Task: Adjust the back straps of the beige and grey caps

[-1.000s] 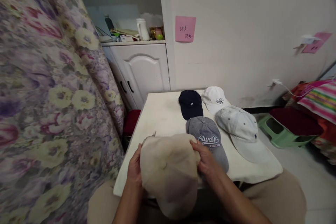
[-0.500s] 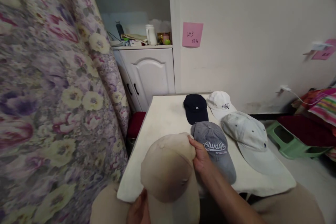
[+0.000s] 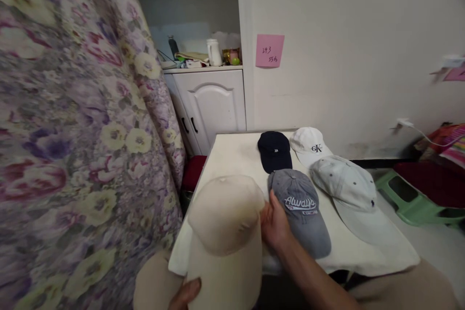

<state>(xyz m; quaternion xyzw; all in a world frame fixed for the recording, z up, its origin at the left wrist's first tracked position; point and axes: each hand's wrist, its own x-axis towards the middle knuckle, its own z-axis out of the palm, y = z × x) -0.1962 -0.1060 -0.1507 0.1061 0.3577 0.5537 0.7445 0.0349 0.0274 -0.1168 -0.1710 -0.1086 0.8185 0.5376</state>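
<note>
A: What is each hand doing?
B: The left hand is pinching the brim of the beige cap, thumb showing on top, fingers hiding underneath; the right hand is curving against the crown's side, though I cannot tell whether it is gripping; the cap is sitting over the counter's near edge, brim pointing toward the person.
A: How is it likely to be handling?
B: Light and unbreakable, I'm guessing; the crown is looking soft and easy to dent, the brim stiffer, the cloth hardly slippery; I'm favouring the brim and the crown's lower rim as holds.
A: And farther out?
B: The grey cap is lying just beside the right hand; the navy cap, white cap and pale cap are lying beyond it.
A: Any containers?
B: A white jug and a dark bottle are standing on the shelf; their contents aren't showing; the cabinet below is hiding its inside too.
</note>
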